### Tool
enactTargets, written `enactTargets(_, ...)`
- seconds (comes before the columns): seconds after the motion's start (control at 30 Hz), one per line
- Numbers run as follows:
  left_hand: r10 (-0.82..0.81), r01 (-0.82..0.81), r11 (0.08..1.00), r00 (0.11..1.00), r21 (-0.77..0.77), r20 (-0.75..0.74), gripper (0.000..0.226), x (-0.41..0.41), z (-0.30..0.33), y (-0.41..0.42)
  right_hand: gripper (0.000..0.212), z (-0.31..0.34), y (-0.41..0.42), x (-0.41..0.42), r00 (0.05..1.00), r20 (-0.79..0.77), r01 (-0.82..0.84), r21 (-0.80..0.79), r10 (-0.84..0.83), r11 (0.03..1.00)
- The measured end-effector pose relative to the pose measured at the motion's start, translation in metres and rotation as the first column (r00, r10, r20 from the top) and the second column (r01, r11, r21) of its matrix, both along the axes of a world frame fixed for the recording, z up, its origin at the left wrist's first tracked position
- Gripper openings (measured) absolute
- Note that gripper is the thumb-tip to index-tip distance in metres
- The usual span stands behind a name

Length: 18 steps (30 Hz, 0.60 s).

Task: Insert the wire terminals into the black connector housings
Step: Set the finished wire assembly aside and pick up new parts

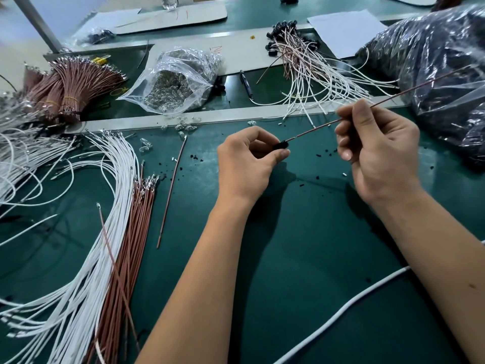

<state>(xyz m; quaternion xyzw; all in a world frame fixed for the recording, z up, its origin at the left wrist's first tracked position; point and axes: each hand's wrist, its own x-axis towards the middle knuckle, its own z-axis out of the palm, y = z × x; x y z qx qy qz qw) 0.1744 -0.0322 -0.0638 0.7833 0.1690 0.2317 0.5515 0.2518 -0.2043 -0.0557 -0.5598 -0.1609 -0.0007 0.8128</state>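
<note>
My left hand (246, 164) pinches a small black connector housing (282, 145) between thumb and fingers above the green mat (301, 245). My right hand (378, 151) grips a thin brown wire (312, 131) whose near end meets the housing; the wire's far end runs up to the right past the hand. Loose white wires (86, 232) and brown wires (131, 232) with metal terminals lie fanned out on the mat at the left. A single brown wire (172, 190) lies apart, near the middle.
Finished white and brown wires with black housings (301, 64) are piled at the back. A clear bag of small clear parts (173, 82) sits behind the metal rail (210, 118). Bundled brown wires (68, 85) stand far left, and a large dark plastic bag (441, 64) far right.
</note>
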Motion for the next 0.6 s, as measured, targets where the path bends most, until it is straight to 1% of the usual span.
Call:
enactTargets(0.27,-0.013,0.013,1.0,1.0,-0.014,0.007,0.017,-0.0003,-0.0004,-0.0001,0.025,-0.0002,0.0014,-0.0023,1.0,-0.017,-0.018,-0.01,0.018,1.0)
enactTargets(0.37,-0.018,0.018,1.0,1.0,-0.016,0.015,0.018,-0.0002,-0.0006,0.0003,0.022,0.0001,0.0014,-0.0027,0.999,-0.022,-0.035,-0.026,0.034,0.999)
enactTargets(0.53,-0.056,0.055,0.998,0.998,0.011,0.033,0.019,0.0001,-0.0001,-0.0011,0.003,-0.0038,0.0052,-0.0047,0.999,-0.027,-0.041,-0.184,0.037,0.982)
enactTargets(0.6,-0.064,0.063,0.998,0.997,0.025,0.044,0.019,-0.0002,-0.0006,-0.0019,0.003,-0.0058,0.0062,-0.0059,0.998,-0.016,-0.063,-0.229,0.061,0.971)
